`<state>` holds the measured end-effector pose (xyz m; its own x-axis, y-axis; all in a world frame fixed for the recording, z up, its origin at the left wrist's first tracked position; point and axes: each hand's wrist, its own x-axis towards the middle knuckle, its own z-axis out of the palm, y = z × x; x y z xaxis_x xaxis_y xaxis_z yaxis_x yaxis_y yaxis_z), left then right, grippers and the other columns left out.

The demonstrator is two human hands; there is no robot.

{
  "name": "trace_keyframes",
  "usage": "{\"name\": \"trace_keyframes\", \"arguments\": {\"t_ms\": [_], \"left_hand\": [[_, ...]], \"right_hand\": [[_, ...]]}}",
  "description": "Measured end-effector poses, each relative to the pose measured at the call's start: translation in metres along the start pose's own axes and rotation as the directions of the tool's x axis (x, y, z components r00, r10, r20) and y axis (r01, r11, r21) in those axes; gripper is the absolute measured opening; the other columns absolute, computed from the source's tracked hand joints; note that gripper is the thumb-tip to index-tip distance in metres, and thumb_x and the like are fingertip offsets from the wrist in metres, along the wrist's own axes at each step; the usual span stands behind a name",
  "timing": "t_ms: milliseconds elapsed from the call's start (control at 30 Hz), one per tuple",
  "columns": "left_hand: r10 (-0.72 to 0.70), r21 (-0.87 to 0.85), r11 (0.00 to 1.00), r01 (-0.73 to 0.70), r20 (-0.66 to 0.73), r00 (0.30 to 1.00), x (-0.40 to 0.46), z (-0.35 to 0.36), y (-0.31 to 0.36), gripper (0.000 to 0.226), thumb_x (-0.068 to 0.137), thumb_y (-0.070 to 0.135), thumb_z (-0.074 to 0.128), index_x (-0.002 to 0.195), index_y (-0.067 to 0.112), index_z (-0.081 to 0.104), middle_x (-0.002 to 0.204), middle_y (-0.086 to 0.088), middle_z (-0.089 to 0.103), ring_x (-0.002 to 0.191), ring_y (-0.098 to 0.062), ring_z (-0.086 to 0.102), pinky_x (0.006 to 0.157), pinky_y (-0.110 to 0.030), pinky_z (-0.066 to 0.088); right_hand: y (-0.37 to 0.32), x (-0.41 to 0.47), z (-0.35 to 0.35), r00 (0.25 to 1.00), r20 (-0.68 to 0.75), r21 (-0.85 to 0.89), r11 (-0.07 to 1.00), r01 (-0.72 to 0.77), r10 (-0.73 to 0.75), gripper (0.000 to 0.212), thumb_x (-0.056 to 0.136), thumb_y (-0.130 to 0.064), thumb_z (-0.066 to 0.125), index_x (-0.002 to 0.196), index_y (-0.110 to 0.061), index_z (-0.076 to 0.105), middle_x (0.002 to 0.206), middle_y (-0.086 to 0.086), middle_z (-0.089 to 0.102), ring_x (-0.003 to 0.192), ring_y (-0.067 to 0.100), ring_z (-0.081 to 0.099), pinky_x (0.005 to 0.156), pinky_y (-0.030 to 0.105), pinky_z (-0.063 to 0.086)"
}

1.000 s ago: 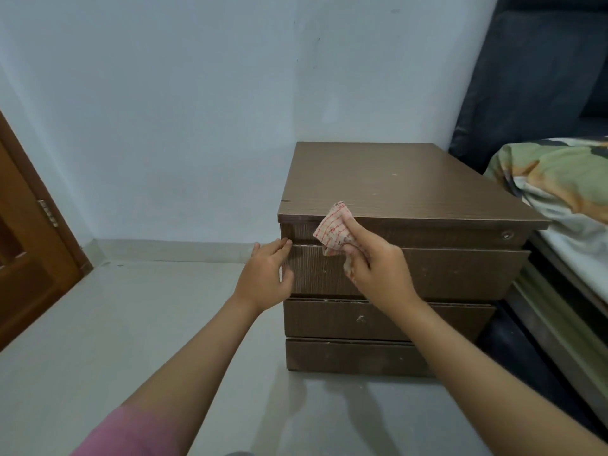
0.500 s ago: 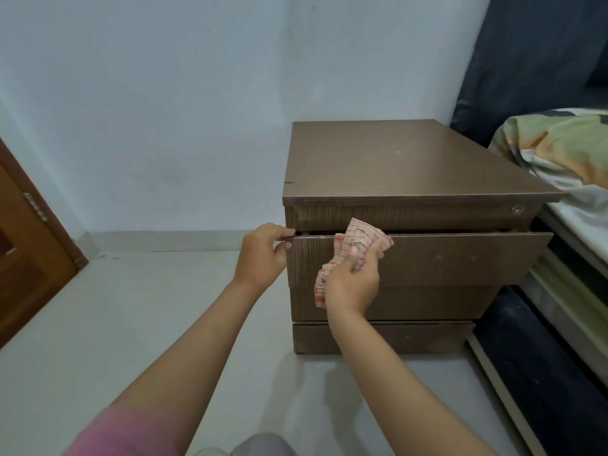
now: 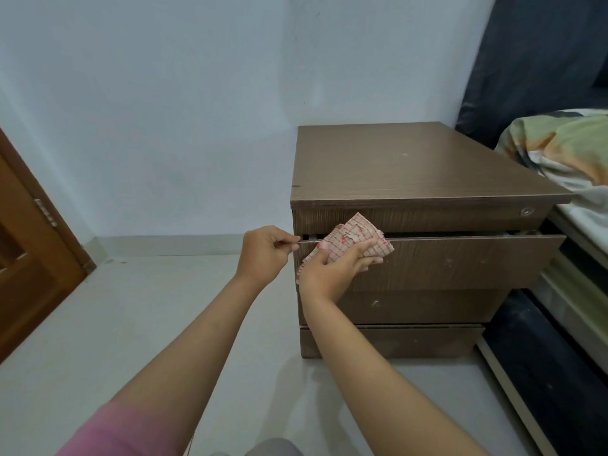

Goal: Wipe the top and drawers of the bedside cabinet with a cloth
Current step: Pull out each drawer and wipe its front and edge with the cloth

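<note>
The brown bedside cabinet [image 3: 411, 166] stands against the wall, with three drawer fronts below its top. Its upper drawer [image 3: 460, 261] is pulled out a little. My left hand [image 3: 263, 251] pinches the left end of that drawer's top edge. My right hand [image 3: 332, 268] presses a red-and-cream checked cloth [image 3: 355, 235] against the drawer front near its upper left corner, thumb over the cloth's lower part. The cloth bunches up over the drawer's top edge.
A bed with a patterned blanket [image 3: 566, 153] and dark headboard [image 3: 533, 60] lies right of the cabinet. A wooden door [image 3: 29, 245] stands at the left. Pale floor [image 3: 131, 324] spreads in front. A small round lock [image 3: 526, 211] sits on the cabinet's upper rail.
The upper drawer has come out of the cabinet, drawn by my left hand. My right hand with the cloth dropped from the cabinet's top edge onto the drawer front and moved slightly right.
</note>
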<state>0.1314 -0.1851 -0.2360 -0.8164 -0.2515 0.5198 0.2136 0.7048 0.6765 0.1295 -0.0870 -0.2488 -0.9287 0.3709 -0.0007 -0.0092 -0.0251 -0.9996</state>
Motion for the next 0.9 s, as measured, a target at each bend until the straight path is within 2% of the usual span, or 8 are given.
{"name": "trace_keyframes", "arguments": {"t_ms": [167,267,433,567,633,733,900], "left_hand": [[-0.105,-0.068,0.991,0.111,0.078,0.991,0.005,-0.008,0.001,0.015,0.075,-0.005,0.07,0.087,0.004,0.074,0.083,-0.006,0.071,0.071,-0.002,0.064,0.072,-0.006,0.048],[-0.096,-0.052,0.993,0.103,0.119,0.988,0.009,-0.011,0.0,0.015,0.074,-0.005,0.072,0.085,0.005,0.075,0.081,-0.006,0.072,0.067,0.004,0.063,0.072,-0.009,0.049],[-0.081,-0.022,0.996,0.085,0.144,0.986,0.01,-0.013,0.003,0.013,0.074,-0.004,0.072,0.084,0.005,0.075,0.08,-0.003,0.07,0.074,-0.011,0.065,0.07,-0.01,0.05],[-0.075,0.017,0.997,0.073,0.174,0.982,0.012,-0.014,0.004,0.012,0.076,-0.002,0.071,0.082,0.007,0.075,0.077,0.001,0.068,0.071,-0.008,0.063,0.068,-0.012,0.049],[-0.07,0.025,0.997,0.067,0.177,0.982,0.011,-0.014,0.005,0.011,0.076,-0.002,0.07,0.081,0.007,0.075,0.077,0.001,0.067,0.069,-0.002,0.061,0.067,-0.007,0.047],[-0.066,0.017,0.998,0.064,0.161,0.985,0.009,-0.013,0.006,0.011,0.077,-0.003,0.069,0.08,0.006,0.074,0.078,0.0,0.067,0.069,-0.001,0.06,0.066,-0.004,0.046],[-0.069,0.028,0.997,0.065,0.142,0.988,0.006,-0.011,0.007,0.012,0.077,-0.004,0.068,0.08,0.006,0.074,0.082,-0.004,0.07,0.075,-0.012,0.064,0.071,-0.015,0.051]], "right_hand": [[-0.005,-0.01,0.014,0.999,0.01,0.029,0.999,-0.039,0.039,0.085,0.094,-0.024,0.053,0.149,-0.023,-0.012,0.154,0.011,-0.027,0.144,0.035,-0.008,0.11,0.056,0.027],[-0.007,-0.009,0.019,0.998,-0.007,0.04,0.997,-0.059,0.059,0.085,0.094,-0.021,0.053,0.149,-0.023,-0.011,0.153,0.01,-0.028,0.144,0.034,-0.01,0.111,0.056,0.025],[-0.009,-0.008,0.021,0.996,-0.06,0.06,0.996,-0.063,0.067,0.084,0.094,-0.019,0.053,0.148,-0.025,-0.011,0.153,0.01,-0.028,0.144,0.033,-0.012,0.113,0.054,0.01],[-0.01,-0.003,0.02,0.99,-0.101,0.08,0.993,-0.086,0.093,0.08,0.095,-0.022,0.05,0.149,-0.025,-0.01,0.154,0.011,-0.027,0.144,0.034,-0.01,0.113,0.052,0.011],[-0.012,0.004,0.015,0.985,-0.126,0.091,0.99,-0.108,0.119,0.078,0.096,-0.022,0.047,0.149,-0.025,-0.01,0.154,0.012,-0.026,0.144,0.035,-0.009,0.113,0.052,0.012],[-0.015,0.015,0.004,0.977,-0.17,0.097,0.988,-0.117,0.132,0.073,0.097,-0.021,0.043,0.149,-0.025,-0.009,0.155,0.011,-0.024,0.144,0.034,-0.009,0.113,0.052,0.014],[-0.014,0.042,-0.021,0.964,-0.245,0.079,0.993,-0.091,0.108,0.067,0.099,-0.022,0.038,0.15,-0.025,-0.005,0.156,0.012,-0.019,0.145,0.034,-0.007,0.113,0.053,0.013]]}}
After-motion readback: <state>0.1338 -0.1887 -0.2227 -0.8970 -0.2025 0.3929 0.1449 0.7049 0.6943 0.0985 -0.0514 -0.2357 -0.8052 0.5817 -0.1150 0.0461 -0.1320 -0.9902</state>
